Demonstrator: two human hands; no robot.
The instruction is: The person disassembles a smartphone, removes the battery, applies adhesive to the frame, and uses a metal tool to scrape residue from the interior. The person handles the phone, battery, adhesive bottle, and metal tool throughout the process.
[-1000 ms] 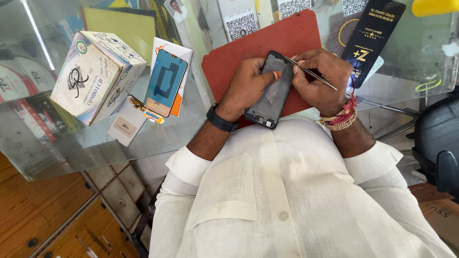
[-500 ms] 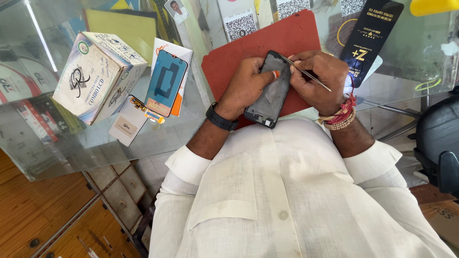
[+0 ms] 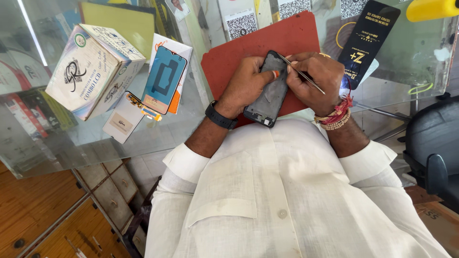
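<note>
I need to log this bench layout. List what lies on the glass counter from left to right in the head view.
White cardboard box → blue phone screen part → left hand → dark phone frame → right hand holding tweezers → black flat packet.

Your left hand (image 3: 248, 86) grips a dark phone frame (image 3: 268, 98) along its left edge, thumb pressed on its open inner face. Your right hand (image 3: 318, 79) pinches slim metal tweezers (image 3: 301, 74), whose tip touches the frame's upper end. The frame lies tilted over a red mat (image 3: 224, 62) on the glass table (image 3: 191, 110). A black band sits on your left wrist; red and beaded threads circle your right. Left of the mat, a phone screen part (image 3: 164, 79) rests on an orange-and-white packet, just beside a white cardboard box (image 3: 91, 71). A black flat package (image 3: 366, 40) lies right of the mat.
</note>
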